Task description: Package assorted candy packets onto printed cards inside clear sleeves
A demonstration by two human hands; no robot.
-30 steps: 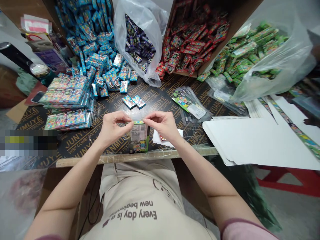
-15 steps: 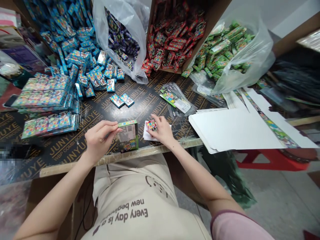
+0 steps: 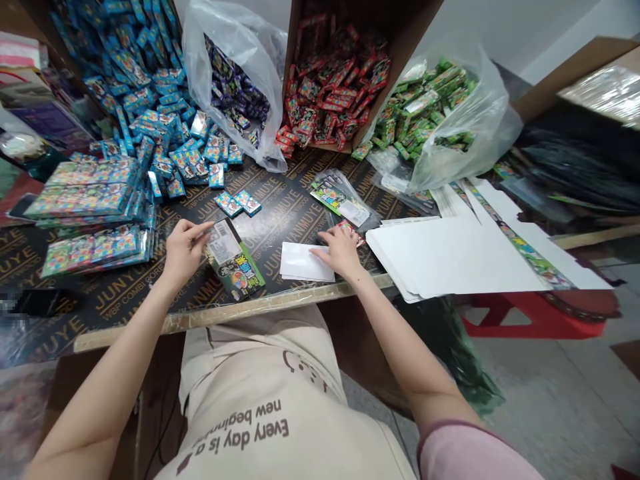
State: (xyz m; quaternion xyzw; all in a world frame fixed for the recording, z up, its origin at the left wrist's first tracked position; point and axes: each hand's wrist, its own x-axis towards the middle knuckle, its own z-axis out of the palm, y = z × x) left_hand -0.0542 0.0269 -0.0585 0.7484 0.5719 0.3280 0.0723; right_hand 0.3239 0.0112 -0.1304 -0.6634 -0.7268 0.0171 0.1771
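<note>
A small green printed box (image 3: 233,260) lies flat on the dark table (image 3: 280,207), barcode face up. My left hand (image 3: 183,250) rests at its left end, fingers curled against its top corner. To the right lies a white card (image 3: 305,262). My right hand (image 3: 341,250) sits just right of that card, fingers closed on a small red packet (image 3: 349,227) whose tip shows beyond the fingertips. Two loose blue packets (image 3: 238,203) lie a little behind the box.
Behind are a blue packet heap (image 3: 145,93), a clear bag of purple packets (image 3: 235,100), a carton of red packets (image 3: 335,87) and a bag of green ones (image 3: 425,107). Wrapped bundles (image 3: 85,200) stack at left; flat white sheets (image 3: 450,257) lie at right, clear sleeves (image 3: 340,197) behind.
The green box stood upright between both hands; it now lies flat by my left hand. My right hand went to the white card, picked up a red packet and moved right.
</note>
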